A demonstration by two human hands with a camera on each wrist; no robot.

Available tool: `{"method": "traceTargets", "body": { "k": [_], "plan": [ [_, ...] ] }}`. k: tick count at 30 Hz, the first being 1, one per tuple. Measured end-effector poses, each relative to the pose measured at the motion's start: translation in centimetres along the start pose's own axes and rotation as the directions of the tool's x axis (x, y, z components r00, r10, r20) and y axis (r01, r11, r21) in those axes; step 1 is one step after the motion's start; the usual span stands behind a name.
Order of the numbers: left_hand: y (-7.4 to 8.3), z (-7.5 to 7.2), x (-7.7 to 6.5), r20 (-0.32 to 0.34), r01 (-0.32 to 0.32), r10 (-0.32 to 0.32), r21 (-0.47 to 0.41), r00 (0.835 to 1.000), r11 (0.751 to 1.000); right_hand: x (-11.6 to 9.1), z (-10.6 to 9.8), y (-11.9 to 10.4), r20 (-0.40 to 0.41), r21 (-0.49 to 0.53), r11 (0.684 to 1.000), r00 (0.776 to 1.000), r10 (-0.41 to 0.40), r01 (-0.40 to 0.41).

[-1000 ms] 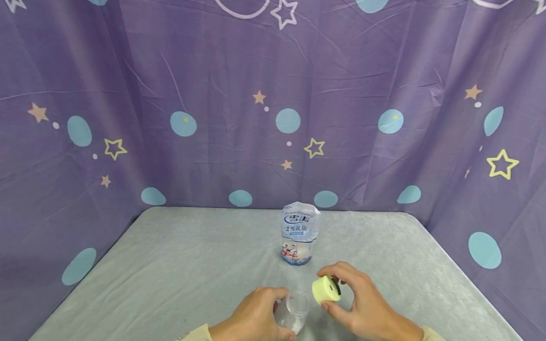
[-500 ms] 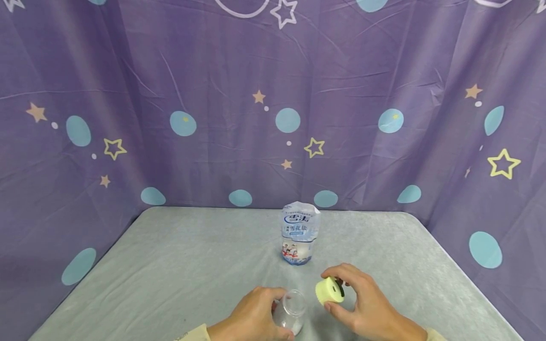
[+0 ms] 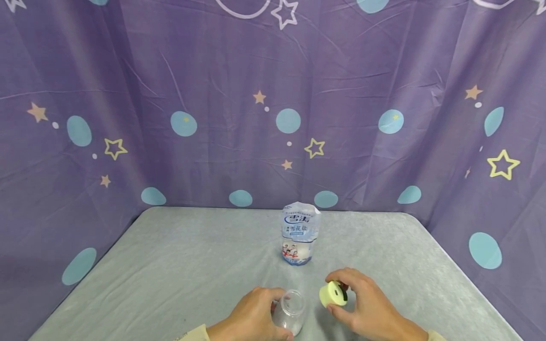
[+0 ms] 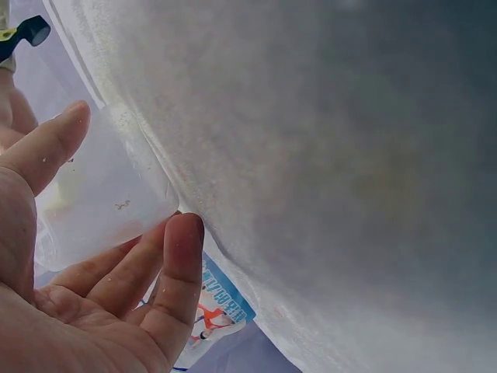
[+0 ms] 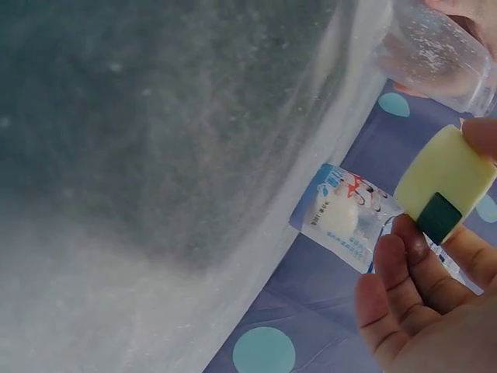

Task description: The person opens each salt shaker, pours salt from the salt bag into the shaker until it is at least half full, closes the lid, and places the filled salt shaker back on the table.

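At the front of the table my left hand (image 3: 251,315) grips a small clear jar (image 3: 293,313) by its side, thumb and fingers around it. The jar's mouth is uncovered and tilts slightly toward the right. White grains cling to its inner wall in the right wrist view, where the jar (image 5: 435,58) is at the top right. To the right of it, my right hand (image 3: 368,308) pinches a pale yellow lid (image 3: 332,295) between thumb and fingers. A dark green tab shows on the lid (image 5: 439,175) in the right wrist view. Jar and lid are apart.
Behind the hands a blue and white salt pouch (image 3: 298,237) stands upright on the table. A grey-green cloth (image 3: 204,255) covers the tabletop. The purple curtain (image 3: 239,156) with stars and blue dots hangs along the back and sides.
My right hand has drawn a little to the right and nearer to me with the lid, widening the gap to the jar. The jar has shifted slightly left in my left hand.
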State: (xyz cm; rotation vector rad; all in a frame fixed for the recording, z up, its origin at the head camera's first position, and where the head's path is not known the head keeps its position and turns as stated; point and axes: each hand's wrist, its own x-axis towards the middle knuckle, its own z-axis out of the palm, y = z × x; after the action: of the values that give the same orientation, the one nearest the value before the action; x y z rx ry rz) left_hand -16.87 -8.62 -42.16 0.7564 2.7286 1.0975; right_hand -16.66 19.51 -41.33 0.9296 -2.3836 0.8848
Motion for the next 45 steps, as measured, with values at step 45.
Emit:
{"method": "traceTargets", "body": {
  "k": [45],
  "plan": [
    [0.0, -0.2, -0.3, 0.000, -0.001, 0.001, 0.023, 1.000, 1.000, -1.3, 0.3, 0.7, 0.438, 0.111, 0.972, 0.889, 0.137, -0.205]
  ]
}}
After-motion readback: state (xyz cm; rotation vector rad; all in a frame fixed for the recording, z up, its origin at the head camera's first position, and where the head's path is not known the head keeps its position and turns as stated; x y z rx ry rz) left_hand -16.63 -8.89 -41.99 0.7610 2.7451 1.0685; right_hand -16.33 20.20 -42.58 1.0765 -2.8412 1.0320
